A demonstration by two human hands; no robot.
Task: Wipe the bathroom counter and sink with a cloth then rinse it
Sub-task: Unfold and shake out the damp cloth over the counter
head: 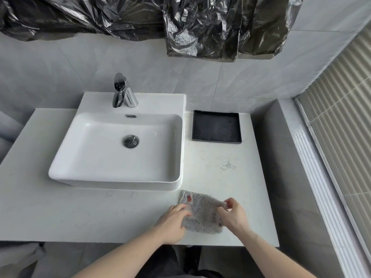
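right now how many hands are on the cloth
2. The left hand grips the cloth at its near left edge; the right hand pinches its right edge. Both are at the counter's front, in front of the sink.

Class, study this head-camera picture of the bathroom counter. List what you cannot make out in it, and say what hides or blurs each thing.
1. Whatever hangs on the wall above the faucet: black plastic sheeting covers it.
2. The part of the cloth under the left hand and right hand.
3. The red marks on the cloth: too small to identify.
4. The counter at its left end: cut off by the frame edge.
5. The black tray: its dark inside shows no detail.
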